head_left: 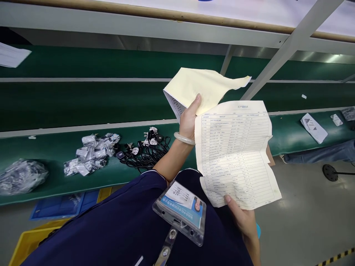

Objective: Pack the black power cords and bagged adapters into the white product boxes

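My left hand [189, 120], with a pale bangle at the wrist, is closed on a folded pale-yellow paper [201, 83] whose underside shows print. Its thumb lies on top; the other fingers are hidden behind. Beside it, a creased printed form [233, 144] with ruled rows and a torn right edge hangs open. At the form's lower edge my right hand [244, 220] pinches it, thumb in front and fingers behind. The form's upper left corner meets my left hand; whether that hand also grips it is hidden.
On the green bench lie black cables with plugs [146, 149], small silvery packets [93, 153] and a plastic-wrapped bundle [22, 177]. A yellow crate [24, 244] stands below. An ID badge [180, 210] hangs at my chest. To the right are a folded paper [313, 127] and another person's leg [321, 152].
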`<act>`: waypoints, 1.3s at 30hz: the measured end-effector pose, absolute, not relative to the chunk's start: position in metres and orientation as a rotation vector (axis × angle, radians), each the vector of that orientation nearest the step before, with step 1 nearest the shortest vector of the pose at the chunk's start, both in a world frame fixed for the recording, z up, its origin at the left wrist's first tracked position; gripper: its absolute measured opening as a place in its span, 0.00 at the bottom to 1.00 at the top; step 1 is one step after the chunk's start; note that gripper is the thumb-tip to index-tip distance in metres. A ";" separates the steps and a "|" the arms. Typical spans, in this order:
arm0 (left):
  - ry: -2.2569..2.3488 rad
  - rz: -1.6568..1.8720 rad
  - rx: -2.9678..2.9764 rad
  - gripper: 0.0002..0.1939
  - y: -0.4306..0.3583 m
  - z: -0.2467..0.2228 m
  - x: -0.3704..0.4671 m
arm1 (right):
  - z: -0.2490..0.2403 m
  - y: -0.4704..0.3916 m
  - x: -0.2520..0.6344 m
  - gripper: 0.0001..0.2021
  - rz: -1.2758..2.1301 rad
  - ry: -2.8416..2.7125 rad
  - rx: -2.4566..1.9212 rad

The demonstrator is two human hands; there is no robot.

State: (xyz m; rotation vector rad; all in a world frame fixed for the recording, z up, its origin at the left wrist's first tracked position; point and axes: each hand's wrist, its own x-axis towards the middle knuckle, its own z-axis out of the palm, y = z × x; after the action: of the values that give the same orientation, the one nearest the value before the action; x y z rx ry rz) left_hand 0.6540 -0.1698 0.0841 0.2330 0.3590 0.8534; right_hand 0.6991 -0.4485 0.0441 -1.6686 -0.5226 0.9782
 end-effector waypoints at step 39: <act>0.280 0.907 0.323 0.26 -0.168 0.086 0.657 | 0.053 -0.444 0.692 0.21 0.933 -0.493 -1.653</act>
State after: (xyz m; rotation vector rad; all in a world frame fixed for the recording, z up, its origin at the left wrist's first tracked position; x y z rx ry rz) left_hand 0.6572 -0.1683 0.0856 0.3228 0.2800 0.9068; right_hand 0.6919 -0.4438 0.0530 -1.6531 -0.4928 0.9326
